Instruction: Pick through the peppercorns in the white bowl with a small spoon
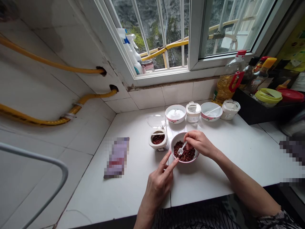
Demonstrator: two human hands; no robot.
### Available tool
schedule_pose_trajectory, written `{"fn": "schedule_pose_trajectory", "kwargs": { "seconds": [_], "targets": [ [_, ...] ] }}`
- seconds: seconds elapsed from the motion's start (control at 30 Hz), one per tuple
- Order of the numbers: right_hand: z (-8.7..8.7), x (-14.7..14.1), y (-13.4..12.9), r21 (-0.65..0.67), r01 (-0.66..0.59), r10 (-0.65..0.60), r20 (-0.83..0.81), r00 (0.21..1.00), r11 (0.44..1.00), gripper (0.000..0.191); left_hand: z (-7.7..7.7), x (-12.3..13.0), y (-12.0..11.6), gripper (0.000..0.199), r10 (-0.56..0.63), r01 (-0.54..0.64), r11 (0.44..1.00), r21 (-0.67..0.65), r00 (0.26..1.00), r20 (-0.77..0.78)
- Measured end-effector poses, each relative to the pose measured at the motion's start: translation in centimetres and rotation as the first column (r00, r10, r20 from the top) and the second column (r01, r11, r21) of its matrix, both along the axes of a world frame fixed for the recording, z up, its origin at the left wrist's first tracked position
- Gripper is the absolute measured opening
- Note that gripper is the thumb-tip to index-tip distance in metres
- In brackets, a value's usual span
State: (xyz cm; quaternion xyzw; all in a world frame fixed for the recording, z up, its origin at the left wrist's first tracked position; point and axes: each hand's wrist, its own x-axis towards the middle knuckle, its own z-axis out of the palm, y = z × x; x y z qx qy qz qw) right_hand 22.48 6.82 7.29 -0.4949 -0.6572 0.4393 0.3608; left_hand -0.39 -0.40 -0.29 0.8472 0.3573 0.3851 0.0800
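A bowl (pixel 196 156) with a pink edge stands on the white counter, holding dark red bits that look like Sichuan peppercorns (pixel 189 155). My right hand (pixel 199 143) pinches a small white spoon (pixel 181 150) by its handle, the scoop end down over the peppercorns. On the bowl's left side, my left hand (pixel 162 178) rests its outstretched fingertips against the rim. Just left of the bowl is a spice jar (pixel 160 146) with its clear lid (pixel 156 121) raised, and the same dark red bits show inside.
Behind stand a bowl of white grains (pixel 175 114), a lidded jar (pixel 193 112), a bowl with a white spoon (pixel 211 112) and another jar (pixel 230 110). An oil bottle (pixel 226 84) and a black rack (pixel 252 109) are back right. A blurred purple packet (pixel 117 158) lies left.
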Motion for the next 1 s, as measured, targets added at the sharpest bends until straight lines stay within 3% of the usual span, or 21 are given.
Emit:
{"fn": "schedule_pose_trajectory", "kwargs": {
  "seconds": [0.23, 0.5, 0.7, 1.0],
  "targets": [
    [0.21, 0.36, -0.01, -0.129, 0.017, -0.031, -0.106, 0.994, 0.991, 0.014, -0.12, -0.1, -0.06, 0.059, 0.004, -0.004, 1.0, -0.019, 1.0, -0.005],
    [0.16, 0.31, 0.03, -0.007, -0.047, 0.047, 0.041, 0.998, 0.999, 0.021, -0.15, -0.06, 0.03, 0.057, 0.005, -0.005, 1.0, 0.0, 1.0, -0.004],
    [0.13, 0.31, -0.09, -0.098, -0.067, 0.061, -0.063, 0.996, 0.993, 0.017, -0.1, -0.04, 0.01, 0.058, 0.001, -0.001, 1.0, -0.011, 1.0, 0.0],
    [0.64, 0.46, -0.02, -0.263, -0.047, -0.016, -0.234, 0.972, 0.964, 0.01, -0.18, -0.12, 0.01, 0.059, 0.001, -0.001, 1.0, -0.019, 1.0, 0.008]
  ]
}}
